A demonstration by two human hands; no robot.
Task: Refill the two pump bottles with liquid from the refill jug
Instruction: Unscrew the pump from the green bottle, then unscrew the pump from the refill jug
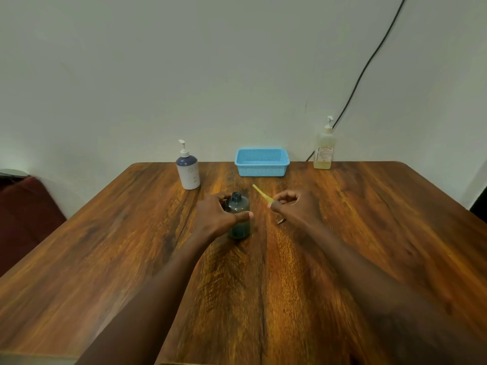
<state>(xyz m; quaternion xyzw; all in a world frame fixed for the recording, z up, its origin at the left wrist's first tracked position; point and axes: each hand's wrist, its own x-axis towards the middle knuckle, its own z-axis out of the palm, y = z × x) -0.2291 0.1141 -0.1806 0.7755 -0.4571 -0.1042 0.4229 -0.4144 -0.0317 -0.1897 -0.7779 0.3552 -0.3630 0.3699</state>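
Head view, near to far. Both bare forearms reach forward over the wooden table (pixel 342 259). Left hand (pixel 218 216) is wrapped around a small dark translucent bottle (pixel 238 219), thumb across its front; the bottle stands upright near table centre, neck open, no pump fitted. Right hand (pixel 295 206), just beside it, pinches a yellowish dip tube (pixel 261 193) that points up and away; whatever is attached below the palm is mostly hidden. Farther back left stands a white pump bottle (pixel 188 171) with dark shoulder. A blue basket (pixel 261 162) sits at the far edge, centre. Far right stands a clear pump bottle (pixel 324 150) holding yellowish liquid, before a black cable (pixel 369 61) on the wall.
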